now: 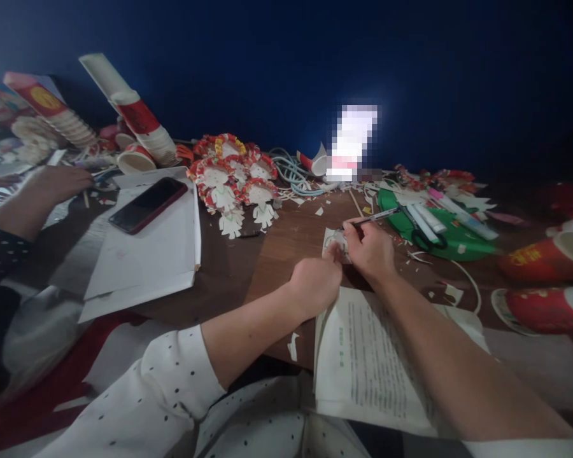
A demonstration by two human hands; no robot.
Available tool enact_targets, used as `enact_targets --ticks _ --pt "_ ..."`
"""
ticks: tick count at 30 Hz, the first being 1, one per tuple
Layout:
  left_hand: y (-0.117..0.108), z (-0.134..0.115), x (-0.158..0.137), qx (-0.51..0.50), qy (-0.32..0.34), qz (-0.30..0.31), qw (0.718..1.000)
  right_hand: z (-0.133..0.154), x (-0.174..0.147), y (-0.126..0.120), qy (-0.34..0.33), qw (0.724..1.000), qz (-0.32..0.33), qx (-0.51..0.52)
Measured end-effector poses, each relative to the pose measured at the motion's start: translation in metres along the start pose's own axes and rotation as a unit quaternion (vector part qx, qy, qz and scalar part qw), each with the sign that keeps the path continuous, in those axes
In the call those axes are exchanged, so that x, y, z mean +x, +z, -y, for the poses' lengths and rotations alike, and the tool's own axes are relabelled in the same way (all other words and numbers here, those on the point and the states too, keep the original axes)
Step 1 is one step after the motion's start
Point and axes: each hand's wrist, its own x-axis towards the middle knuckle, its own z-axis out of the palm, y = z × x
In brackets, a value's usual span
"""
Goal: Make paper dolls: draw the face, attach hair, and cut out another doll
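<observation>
My right hand (371,252) is closed round a slim pen (378,217), whose tip points left over a small piece of white paper (329,238). Beside it, my left hand (316,281) has most fingers curled in, and its fingertips press that paper against the brown table. Some faint marks show on the paper, but my fingers hide part of it. Below both hands lies an open printed booklet (358,356), partly covered by my right forearm.
Paper-cut dolls with red frills (232,178) are heaped at the back. Right are a green sheet (477,245), scissors (427,236), markers (463,213) and red paper cups (539,308). Left, a phone (148,205) rests on white sheets (148,267), near another person's hand (60,184). Scraps lie about.
</observation>
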Motion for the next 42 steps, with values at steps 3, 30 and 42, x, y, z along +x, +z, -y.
enact_targets --ticks 3,30,42 --pt "0.0 0.0 0.0 -0.005 0.0 -0.003 1.0 0.0 0.0 0.0 -0.003 1.0 -0.006 -0.016" --pt "-0.004 0.0 0.0 0.023 -0.001 0.017 1.0 -0.007 -0.015 -0.016 0.005 0.996 -0.073 0.044" --pt "-0.005 -0.001 0.001 0.021 -0.002 0.02 1.0 -0.011 -0.012 -0.01 -0.026 0.998 -0.056 0.014"
